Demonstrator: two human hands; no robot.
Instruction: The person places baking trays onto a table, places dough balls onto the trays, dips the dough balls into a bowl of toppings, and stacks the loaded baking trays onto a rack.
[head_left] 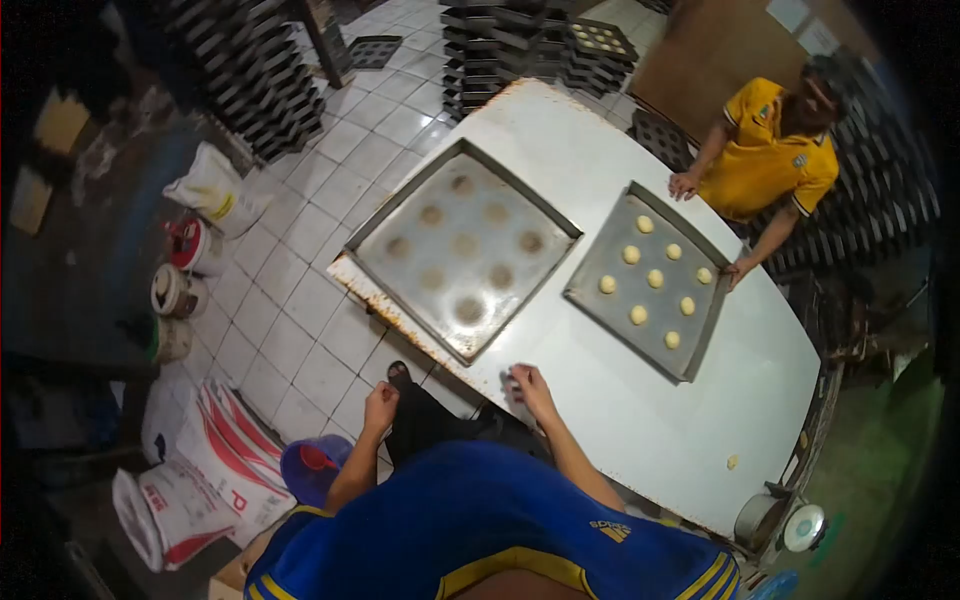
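Note:
My left hand [381, 409] hangs beside the table's near left edge, over the floor, its fingers curled in with nothing seen in them. Over the table's near edge is my right hand [531, 388], fingers loosely bent and apart, holding nothing. Just beyond it lies a square metal baking tray [430, 328] with dark round marks on its base and no dough in it. A second baking tray [612, 312], to the right, carries several pale dough balls [655, 279] in spaced rows. Another person's hand [737, 272] touches that tray's far right side.
The white table [760, 380] has rusty edges; a small dough piece [732, 462] lies on it. A person in a yellow shirt [775, 155] stands across. Stacked trays [490, 60] rise behind. Sacks [215, 470], buckets [180, 290] and a purple tub [312, 470] sit on the left floor.

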